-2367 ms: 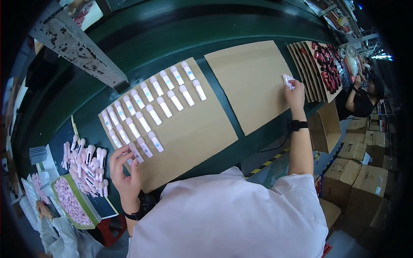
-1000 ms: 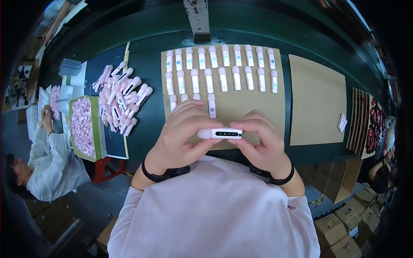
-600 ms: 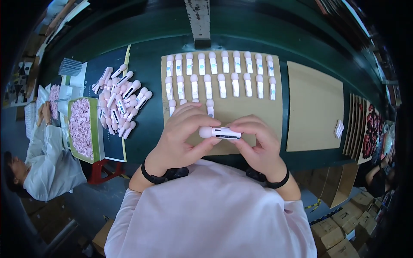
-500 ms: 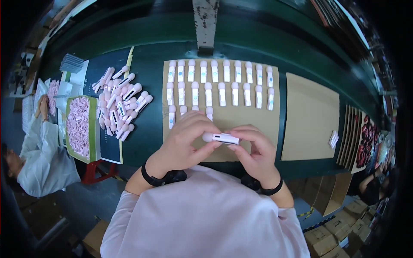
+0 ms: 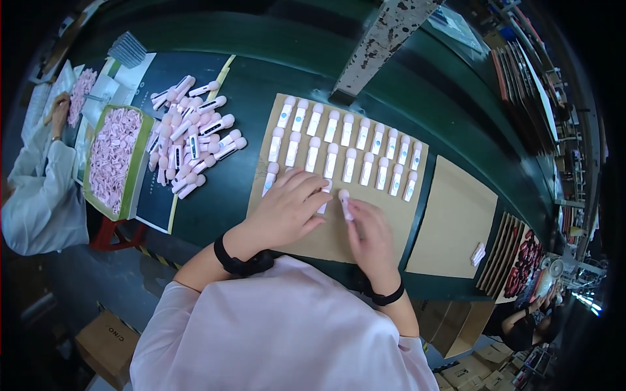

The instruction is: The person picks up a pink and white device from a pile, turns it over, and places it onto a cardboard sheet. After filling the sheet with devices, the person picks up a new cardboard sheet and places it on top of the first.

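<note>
My right hand [image 5: 373, 236] pinches a small pale pink wand with a rounded head [image 5: 345, 204], standing its head away from me over the brown cardboard sheet [image 5: 300, 239]. The wand lies at the right end of the nearest, third row. My left hand [image 5: 285, 207] is open, its fingers stretched over that row and partly hiding the wands there. One wand [image 5: 323, 197] shows beside its fingertips, another [image 5: 270, 178] past its far side. Two full rows of similar wands [image 5: 331, 161] lie beyond, several with a blue round mark.
Left of the sheet is a loose pile of wands [image 5: 193, 140], beside a green-edged bin [image 5: 134, 171] of small pink parts. On the right lies another cardboard sheet [image 5: 455, 215] with a few pink pieces [image 5: 478, 253]. A post [image 5: 385, 45] rises behind. A co-worker [image 5: 45, 189] sits at left.
The wand, held between both hands before, is now in my right hand alone and down by the nearest row. My left hand has let go and opened. The view has turned.
</note>
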The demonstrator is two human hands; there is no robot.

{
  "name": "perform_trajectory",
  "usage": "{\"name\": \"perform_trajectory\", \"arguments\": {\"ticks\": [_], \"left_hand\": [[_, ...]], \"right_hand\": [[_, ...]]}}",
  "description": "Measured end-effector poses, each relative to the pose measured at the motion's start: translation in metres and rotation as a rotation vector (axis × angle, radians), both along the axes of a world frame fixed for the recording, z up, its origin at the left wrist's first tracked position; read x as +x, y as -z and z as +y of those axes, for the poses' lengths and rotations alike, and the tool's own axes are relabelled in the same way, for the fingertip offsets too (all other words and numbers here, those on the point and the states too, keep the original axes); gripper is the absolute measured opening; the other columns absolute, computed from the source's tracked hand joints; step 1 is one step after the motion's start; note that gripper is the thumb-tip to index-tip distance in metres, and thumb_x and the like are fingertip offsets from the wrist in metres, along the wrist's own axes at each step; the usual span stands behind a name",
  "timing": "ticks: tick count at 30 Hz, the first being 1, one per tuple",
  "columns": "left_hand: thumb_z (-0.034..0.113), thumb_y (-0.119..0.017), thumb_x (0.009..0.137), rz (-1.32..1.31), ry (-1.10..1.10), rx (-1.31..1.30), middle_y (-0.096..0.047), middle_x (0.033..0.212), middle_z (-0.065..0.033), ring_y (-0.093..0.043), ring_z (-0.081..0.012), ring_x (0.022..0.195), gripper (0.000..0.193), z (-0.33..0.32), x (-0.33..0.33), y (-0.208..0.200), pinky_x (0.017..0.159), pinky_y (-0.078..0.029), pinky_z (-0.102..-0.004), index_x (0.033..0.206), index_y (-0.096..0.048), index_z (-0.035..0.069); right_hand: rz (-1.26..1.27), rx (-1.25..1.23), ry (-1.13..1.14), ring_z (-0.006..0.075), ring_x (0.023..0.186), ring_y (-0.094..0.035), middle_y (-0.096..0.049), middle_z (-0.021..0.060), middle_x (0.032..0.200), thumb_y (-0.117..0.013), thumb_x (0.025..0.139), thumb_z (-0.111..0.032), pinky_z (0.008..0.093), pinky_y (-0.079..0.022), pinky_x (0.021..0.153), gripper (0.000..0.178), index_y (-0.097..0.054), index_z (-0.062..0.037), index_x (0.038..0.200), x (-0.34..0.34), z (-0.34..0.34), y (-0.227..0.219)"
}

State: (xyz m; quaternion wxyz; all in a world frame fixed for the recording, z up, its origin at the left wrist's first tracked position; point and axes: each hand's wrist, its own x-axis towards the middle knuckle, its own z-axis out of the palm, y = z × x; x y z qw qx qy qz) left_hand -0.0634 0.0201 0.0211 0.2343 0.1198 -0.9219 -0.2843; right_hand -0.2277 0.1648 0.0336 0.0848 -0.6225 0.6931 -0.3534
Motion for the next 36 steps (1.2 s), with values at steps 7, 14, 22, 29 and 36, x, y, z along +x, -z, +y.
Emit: {"name": "perform_trajectory", "arguments": {"ticks": [7, 14, 22, 29, 36], "left_hand": [[0.013, -0.078, 0.068, -0.055, 0.028, 0.035, -0.051, 0.123, -0.0134, -0.046, -0.0324, 0.127, 0.046, -0.003, -0.004, 0.002, 0.111, -0.032, -0.0513, 0.109, -0.059, 0.007], [0.012, -0.079, 0.068, -0.047, 0.025, 0.058, -0.051, 0.126, -0.0131, -0.045, -0.0329, 0.129, 0.047, -0.004, -0.004, 0.002, 0.112, -0.031, -0.0527, 0.110, -0.059, 0.008], [0.011, -0.078, 0.068, -0.054, 0.043, 0.073, -0.052, 0.127, -0.0132, -0.046, -0.0338, 0.128, 0.046, -0.003, -0.004, -0.002, 0.112, -0.032, -0.0533, 0.110, -0.060, 0.009], [0.006, -0.077, 0.070, 0.007, 0.079, 0.130, -0.054, 0.125, -0.0140, -0.050, -0.0349, 0.125, 0.040, -0.004, -0.009, -0.007, 0.111, -0.031, -0.0541, 0.107, -0.061, 0.008], [-0.003, -0.068, 0.074, 0.139, 0.038, 0.213, -0.059, 0.118, -0.0158, -0.055, -0.0339, 0.118, 0.027, -0.003, -0.006, 0.001, 0.111, -0.032, -0.0512, 0.098, -0.058, 0.005]], "right_hand": [[0.159, 0.127, -0.103, 0.0318, 0.094, -0.061, -0.061, 0.0118, 0.111, -0.070, 0.077, -0.001, 0.0396, -0.051, 0.079, 0.028, -0.063, -0.0046, 0.103, 0.017, 0.006, 0.006], [0.190, 0.121, -0.024, 0.0299, 0.095, -0.061, -0.059, 0.0117, 0.114, -0.070, 0.078, -0.004, 0.0400, -0.051, 0.080, 0.028, -0.063, -0.0052, 0.104, 0.011, -0.001, 0.019], [0.083, 0.106, 0.057, 0.0303, 0.097, -0.061, -0.058, 0.0137, 0.118, -0.071, 0.079, -0.005, 0.0386, -0.051, 0.083, 0.029, -0.062, -0.0047, 0.106, 0.003, 0.005, 0.007], [0.051, 0.013, 0.353, 0.0316, 0.100, -0.061, -0.057, 0.0148, 0.120, -0.069, 0.080, -0.003, 0.0375, -0.051, 0.085, 0.029, -0.060, -0.0044, 0.108, -0.052, 0.056, -0.006], [-0.003, -0.070, 0.907, 0.0217, 0.098, -0.059, -0.058, 0.0109, 0.113, -0.063, 0.086, -0.002, 0.0303, -0.051, 0.075, 0.024, -0.057, -0.0054, 0.109, -0.153, 0.162, 0.025]]}}
